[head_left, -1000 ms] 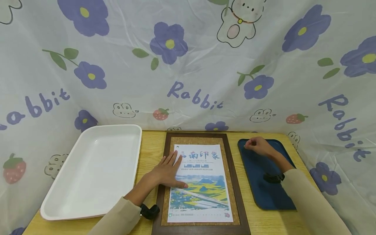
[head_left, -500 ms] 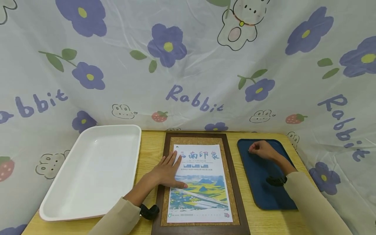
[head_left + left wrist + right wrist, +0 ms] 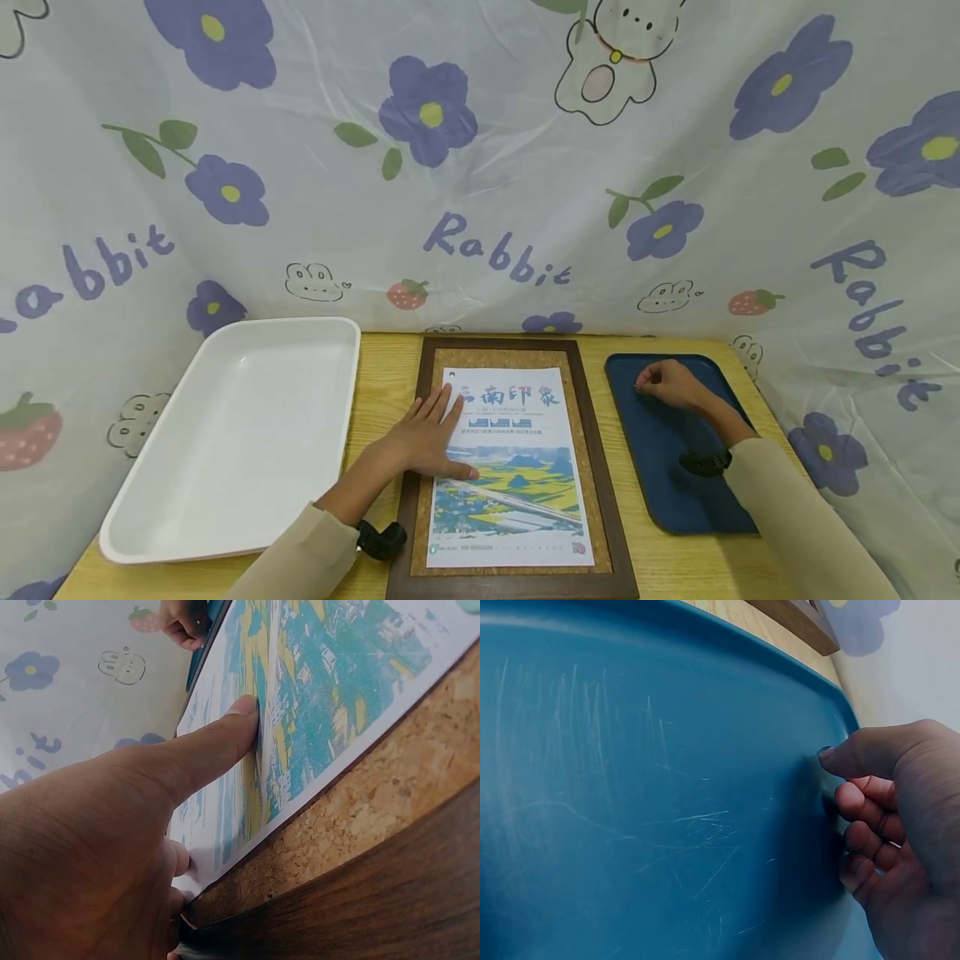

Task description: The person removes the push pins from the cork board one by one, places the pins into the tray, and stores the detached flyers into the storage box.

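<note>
Paper sheet [image 3: 517,492] flat on the cork board [image 3: 504,359], middle of the desk [image 3: 390,367]: white, upright in layout, large brush-style characters in blue and pink across the far end, three small blue pictures beneath, then a blue, green and yellow landscape crossed by a pale slanting band. Small round dot at its far left corner. Cork shows on every side; dark brown frame [image 3: 599,467] around. Left hand [image 3: 423,440] on the sheet's left side, fingers spread apart. Right hand [image 3: 670,384] over the far left part of the blue tray [image 3: 667,500], fingertips pinching a tiny object [image 3: 637,387], too small to name.
</note>
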The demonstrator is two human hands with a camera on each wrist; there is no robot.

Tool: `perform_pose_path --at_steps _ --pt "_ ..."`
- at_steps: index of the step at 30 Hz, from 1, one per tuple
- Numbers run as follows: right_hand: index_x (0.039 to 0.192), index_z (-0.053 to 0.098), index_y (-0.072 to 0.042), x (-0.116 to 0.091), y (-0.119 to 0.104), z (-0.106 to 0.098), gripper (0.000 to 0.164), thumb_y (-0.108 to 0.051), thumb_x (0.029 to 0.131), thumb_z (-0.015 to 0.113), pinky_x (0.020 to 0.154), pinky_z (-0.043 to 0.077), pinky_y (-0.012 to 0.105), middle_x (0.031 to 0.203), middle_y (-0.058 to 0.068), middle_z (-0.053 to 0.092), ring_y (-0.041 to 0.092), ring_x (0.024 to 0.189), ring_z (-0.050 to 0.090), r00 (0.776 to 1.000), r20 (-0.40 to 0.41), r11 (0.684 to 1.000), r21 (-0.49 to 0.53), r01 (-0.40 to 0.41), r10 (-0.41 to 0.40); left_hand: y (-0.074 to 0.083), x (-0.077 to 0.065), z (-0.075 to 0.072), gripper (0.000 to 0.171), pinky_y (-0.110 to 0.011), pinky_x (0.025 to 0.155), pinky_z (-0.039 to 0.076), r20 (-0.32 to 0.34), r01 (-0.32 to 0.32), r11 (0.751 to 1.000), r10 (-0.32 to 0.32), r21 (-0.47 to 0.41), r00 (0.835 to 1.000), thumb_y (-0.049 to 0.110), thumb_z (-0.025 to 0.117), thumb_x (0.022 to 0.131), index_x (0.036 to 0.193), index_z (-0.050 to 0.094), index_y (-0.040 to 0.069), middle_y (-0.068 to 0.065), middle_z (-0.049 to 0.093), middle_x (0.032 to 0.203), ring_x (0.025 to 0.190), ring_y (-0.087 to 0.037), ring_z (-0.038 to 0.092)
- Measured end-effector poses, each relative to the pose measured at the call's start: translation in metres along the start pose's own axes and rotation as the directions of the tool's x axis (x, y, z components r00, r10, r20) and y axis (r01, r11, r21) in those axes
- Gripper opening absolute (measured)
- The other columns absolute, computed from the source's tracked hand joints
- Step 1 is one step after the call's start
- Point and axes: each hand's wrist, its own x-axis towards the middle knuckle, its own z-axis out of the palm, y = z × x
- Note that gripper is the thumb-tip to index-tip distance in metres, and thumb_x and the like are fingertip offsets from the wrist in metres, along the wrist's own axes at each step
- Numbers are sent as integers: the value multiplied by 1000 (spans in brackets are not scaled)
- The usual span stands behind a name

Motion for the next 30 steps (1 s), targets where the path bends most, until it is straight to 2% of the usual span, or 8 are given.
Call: perform_pose_path --at_steps 9,16,30 --pt "96 74 1 -1 -1 -4 11 -8 101 68 72 48 35 90 9 72 18 79 59 1000 3 1000 -16 -23 23 2 -1 -3 121 -59 130 13 2 1 1000 -1 -7 1000 69 72 89 169 13 0 -26 1 175 163 -41 6" --pt "99 74 -1 -2 -1 -6 12 -9 103 67 76 50 36 94 9 73 18 83 62 999 -30 999 -26 -44 43 2 -2 -5 121 -60 130 13 6 -7 1000 7 -10 1000 69 72 90 169 14 -1 -27 1 175 163 -42 7" --pt "107 72 3 3 -22 -5 11 -7 103 68 72 52 33 94 14 73 27 84 66 996 -90 999 47 28 -24 -2 0 -6 120 -58 131 9 33 -10 1000 10 -7 999 70 70 90 170 12 1 -25 -1 176 164 -38 1"
